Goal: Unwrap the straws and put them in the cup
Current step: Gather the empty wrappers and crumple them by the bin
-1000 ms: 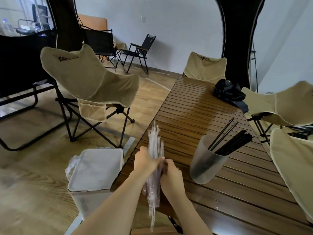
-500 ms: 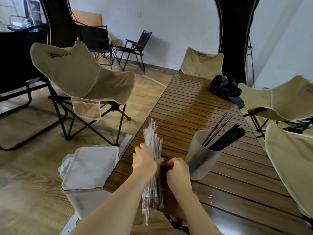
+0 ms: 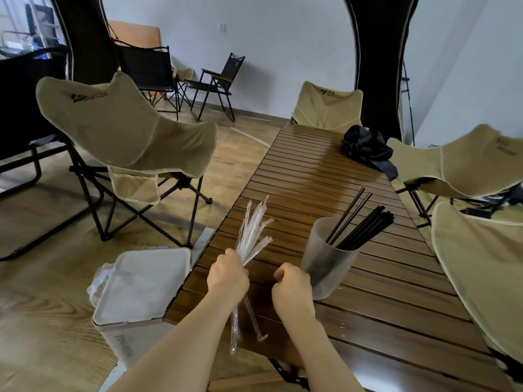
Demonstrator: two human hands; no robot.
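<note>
Left hand [image 3: 227, 274]: over the desk's near left edge, grip curled tight round the wrapped straws, about midway along them
Wrapped straws [image 3: 252, 232]: a bundle in clear sleeves, fanning up and away above the fist; the lower ends hang below it past the desk edge, and one of them angles off to the right
Right hand [image 3: 293, 290]: just right of the left hand, apart from the bundle and close to the cup; the fingers are curled in with the knuckles up, and whether the grip pinches anything cannot be told
Cup [image 3: 325, 267]: frosted, standing on the desk just right of the right hand
Black straws [image 3: 360, 224]: unwrapped, inside the cup, leaning right over its rim
Desk [image 3: 396, 306]: dark slatted wood
Bin [image 3: 141, 281]: white lid, on the floor against the desk's left edge
Black cloth [image 3: 365, 148]: bunched at the desk's far right edge
Chairs [image 3: 127, 131]: tan folding ones around the desk
</note>
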